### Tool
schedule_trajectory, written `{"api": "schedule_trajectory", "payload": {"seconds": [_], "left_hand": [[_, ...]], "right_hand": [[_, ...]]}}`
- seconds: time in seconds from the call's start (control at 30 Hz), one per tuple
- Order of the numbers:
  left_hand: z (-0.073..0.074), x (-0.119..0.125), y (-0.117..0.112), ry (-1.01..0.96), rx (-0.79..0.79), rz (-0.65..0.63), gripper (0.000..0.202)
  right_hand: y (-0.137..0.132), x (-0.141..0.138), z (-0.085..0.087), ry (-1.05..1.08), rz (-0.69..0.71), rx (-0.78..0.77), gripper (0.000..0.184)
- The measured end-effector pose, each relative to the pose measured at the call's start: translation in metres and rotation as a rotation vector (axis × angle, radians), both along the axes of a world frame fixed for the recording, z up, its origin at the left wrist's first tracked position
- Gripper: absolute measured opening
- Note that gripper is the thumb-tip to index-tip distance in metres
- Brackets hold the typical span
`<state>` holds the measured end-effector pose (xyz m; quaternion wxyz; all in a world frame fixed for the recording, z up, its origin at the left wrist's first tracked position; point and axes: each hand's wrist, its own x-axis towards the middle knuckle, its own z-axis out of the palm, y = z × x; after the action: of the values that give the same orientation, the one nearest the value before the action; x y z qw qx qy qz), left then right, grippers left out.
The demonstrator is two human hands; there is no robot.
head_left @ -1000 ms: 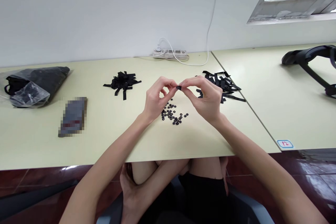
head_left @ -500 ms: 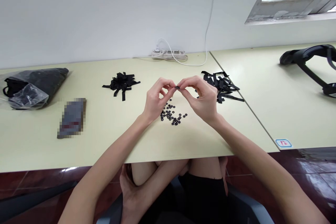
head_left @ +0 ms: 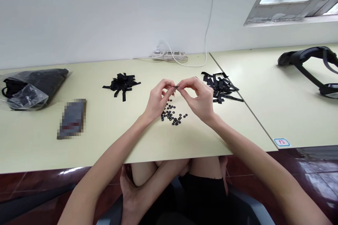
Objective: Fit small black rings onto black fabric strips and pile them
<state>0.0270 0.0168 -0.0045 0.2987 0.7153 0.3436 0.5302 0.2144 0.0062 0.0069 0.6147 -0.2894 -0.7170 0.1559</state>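
Note:
My left hand (head_left: 157,100) and my right hand (head_left: 198,97) meet above the pale table (head_left: 105,126), fingertips pinched together on one small black piece (head_left: 176,87). Whether it is a strap or a ring I cannot tell. Just beneath the hands lies a scatter of several small black rings (head_left: 173,114). A pile of black strap pieces (head_left: 221,85) lies right of my right hand. Another pile of black strap pieces (head_left: 122,82) lies to the left of my left hand.
A plastic bag with dark contents (head_left: 31,86) lies at the far left, a blurred flat object (head_left: 72,118) nearer. A power strip (head_left: 169,55) with a white cable sits by the wall. A black headset-like device (head_left: 311,63) rests on the adjoining table. A second person's hand and legs show under the table.
Both hands keep pinching the small black piece, with the fingertips working slightly. The view has drifted a little to the right.

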Motion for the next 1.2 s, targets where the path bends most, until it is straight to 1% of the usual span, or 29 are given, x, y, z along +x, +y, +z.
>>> {"api": "schedule_trajectory", "payload": {"seconds": [0.2, 0.3, 0.37, 0.47, 0.57, 0.67, 0.77, 0.83, 0.9, 1.0, 1.13, 1.2], "left_hand": [[-0.004, 0.001, 0.003, -0.033, -0.091, -0.025, 0.025], [-0.004, 0.001, 0.006, -0.098, -0.153, -0.055, 0.03], [-0.002, 0.0, 0.008, -0.164, -0.217, -0.081, 0.037], [0.003, -0.002, 0.008, -0.212, -0.334, -0.124, 0.042], [0.007, -0.004, 0.007, -0.232, -0.448, -0.166, 0.041], [0.009, -0.006, 0.007, -0.285, -0.527, -0.19, 0.042], [0.011, -0.007, 0.008, -0.328, -0.611, -0.227, 0.042], [0.011, -0.008, 0.009, -0.335, -0.664, -0.253, 0.041], [0.011, -0.009, 0.01, -0.339, -0.699, -0.278, 0.04], [0.01, -0.01, 0.01, -0.339, -0.737, -0.309, 0.039], [0.009, -0.01, 0.009, -0.293, -0.75, -0.332, 0.036], [0.009, -0.009, 0.009, -0.295, -0.77, -0.31, 0.035]], "right_hand": [[0.005, 0.0, -0.003, -0.026, 0.017, -0.019, 0.011], [0.01, 0.0, -0.007, -0.054, 0.027, -0.049, 0.007], [0.014, 0.0, -0.01, -0.076, 0.031, -0.081, 0.005], [0.017, 0.0, -0.011, -0.101, 0.046, -0.136, 0.012], [0.018, 0.002, -0.01, -0.114, 0.04, -0.164, 0.004], [0.018, 0.005, -0.007, -0.116, 0.077, -0.184, 0.003], [0.019, 0.01, -0.003, -0.138, 0.145, -0.163, 0.019], [0.019, 0.013, 0.0, -0.185, 0.176, -0.121, 0.023], [0.019, 0.016, 0.002, -0.24, 0.185, -0.082, 0.022], [0.018, 0.016, 0.003, -0.271, 0.169, -0.039, 0.016], [0.018, 0.015, 0.003, -0.264, 0.115, -0.024, 0.008], [0.019, 0.015, 0.003, -0.252, 0.071, -0.016, 0.007]]}}
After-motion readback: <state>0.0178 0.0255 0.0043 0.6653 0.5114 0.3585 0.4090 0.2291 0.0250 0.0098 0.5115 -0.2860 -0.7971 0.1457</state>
